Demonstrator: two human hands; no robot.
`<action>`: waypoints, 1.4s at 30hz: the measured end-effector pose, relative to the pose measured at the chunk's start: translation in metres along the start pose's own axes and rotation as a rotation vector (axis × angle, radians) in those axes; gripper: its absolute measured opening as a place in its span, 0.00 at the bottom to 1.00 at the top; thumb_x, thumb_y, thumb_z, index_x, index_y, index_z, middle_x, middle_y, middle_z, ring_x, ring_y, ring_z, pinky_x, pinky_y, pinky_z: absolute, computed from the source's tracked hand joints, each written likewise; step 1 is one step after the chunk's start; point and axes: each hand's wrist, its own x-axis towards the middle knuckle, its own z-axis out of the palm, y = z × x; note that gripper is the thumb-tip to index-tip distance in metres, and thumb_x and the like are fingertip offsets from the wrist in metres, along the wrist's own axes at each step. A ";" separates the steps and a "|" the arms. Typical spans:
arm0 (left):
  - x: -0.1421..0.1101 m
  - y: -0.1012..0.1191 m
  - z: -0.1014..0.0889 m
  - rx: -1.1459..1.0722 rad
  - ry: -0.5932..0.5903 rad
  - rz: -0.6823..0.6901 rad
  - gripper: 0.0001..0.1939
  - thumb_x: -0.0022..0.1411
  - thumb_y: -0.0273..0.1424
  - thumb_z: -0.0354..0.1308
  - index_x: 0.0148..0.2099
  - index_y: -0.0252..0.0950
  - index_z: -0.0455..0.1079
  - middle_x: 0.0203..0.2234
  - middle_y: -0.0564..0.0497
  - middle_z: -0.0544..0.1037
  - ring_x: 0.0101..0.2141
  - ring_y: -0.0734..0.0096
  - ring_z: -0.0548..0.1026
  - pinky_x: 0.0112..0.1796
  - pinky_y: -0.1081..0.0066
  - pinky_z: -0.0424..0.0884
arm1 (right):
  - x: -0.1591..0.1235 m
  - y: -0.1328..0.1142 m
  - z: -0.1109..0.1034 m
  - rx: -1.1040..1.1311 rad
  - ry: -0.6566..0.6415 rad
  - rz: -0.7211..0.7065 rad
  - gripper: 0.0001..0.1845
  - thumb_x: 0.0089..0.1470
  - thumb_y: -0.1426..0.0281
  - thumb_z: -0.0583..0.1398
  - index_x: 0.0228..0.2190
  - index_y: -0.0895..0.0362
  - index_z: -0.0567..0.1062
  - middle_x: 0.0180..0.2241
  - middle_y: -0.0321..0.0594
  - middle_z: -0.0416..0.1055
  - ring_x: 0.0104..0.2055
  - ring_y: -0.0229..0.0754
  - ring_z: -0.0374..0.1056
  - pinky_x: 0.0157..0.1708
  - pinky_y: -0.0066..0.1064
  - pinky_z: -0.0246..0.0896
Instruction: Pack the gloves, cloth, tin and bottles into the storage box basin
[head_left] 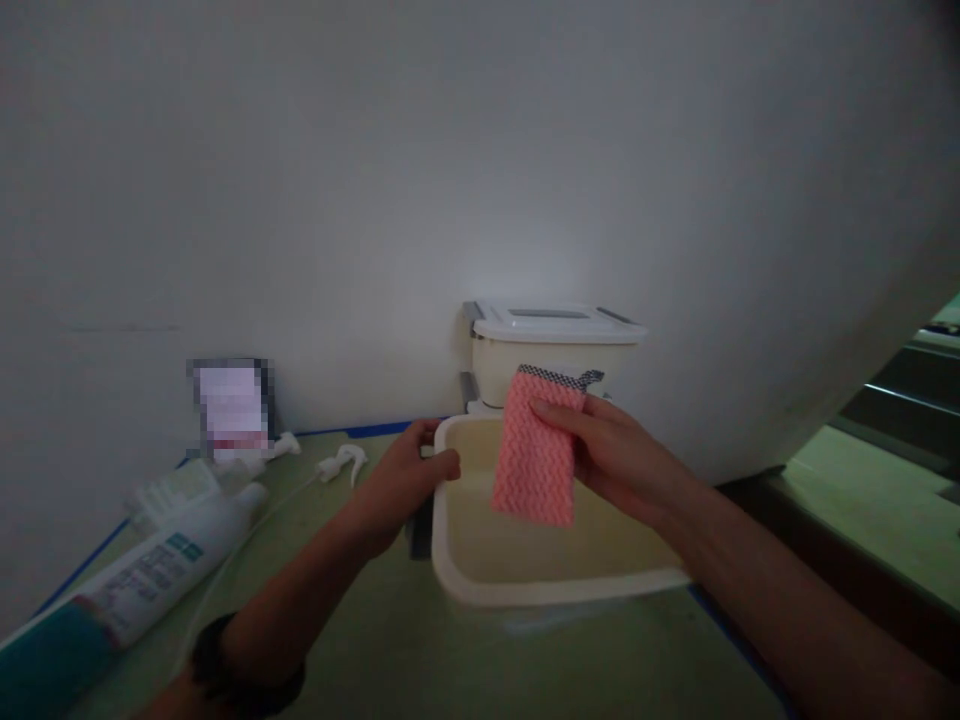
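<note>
My right hand [615,455] is closed on a pink woven sponge cloth [536,460] with a dark checked top edge, and holds it upright over a shallow cream tub [480,580]. My left hand [409,480] grips the tub's far left rim, fingers curled over the edge. The tub sits on a pale green mat. Its inside looks bare where it shows.
A lidded white container [555,350] stands against the wall right behind the tub. A white bottle [161,570] lies on its side at the left, with a spray trigger head [343,462] and a small upright card [232,405] near it. Blue tape edges the mat.
</note>
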 end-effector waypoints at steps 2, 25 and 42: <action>-0.016 0.004 -0.013 -0.019 0.021 0.011 0.18 0.47 0.27 0.54 0.44 0.38 0.62 0.34 0.48 0.74 0.25 0.68 0.74 0.23 0.72 0.70 | -0.007 -0.005 0.009 -0.025 -0.034 0.008 0.07 0.45 0.69 0.63 0.27 0.60 0.74 0.26 0.37 0.71 0.26 0.34 0.65 0.27 0.25 0.60; -0.092 -0.052 -0.106 -0.345 0.248 0.055 0.23 0.51 0.37 0.61 0.50 0.41 0.66 0.40 0.50 0.76 0.34 0.67 0.75 0.32 0.73 0.71 | -0.002 0.077 0.096 -0.437 -0.300 0.408 0.11 0.47 0.67 0.59 0.35 0.57 0.72 0.31 0.38 0.71 0.27 0.34 0.66 0.24 0.25 0.59; -0.093 -0.060 -0.097 -0.400 0.330 0.120 0.23 0.52 0.40 0.59 0.51 0.42 0.69 0.35 0.50 0.79 0.32 0.69 0.76 0.28 0.77 0.71 | 0.013 0.128 0.127 -0.518 -0.377 0.214 0.16 0.51 0.70 0.55 0.43 0.57 0.70 0.46 0.44 0.71 0.47 0.43 0.67 0.48 0.37 0.60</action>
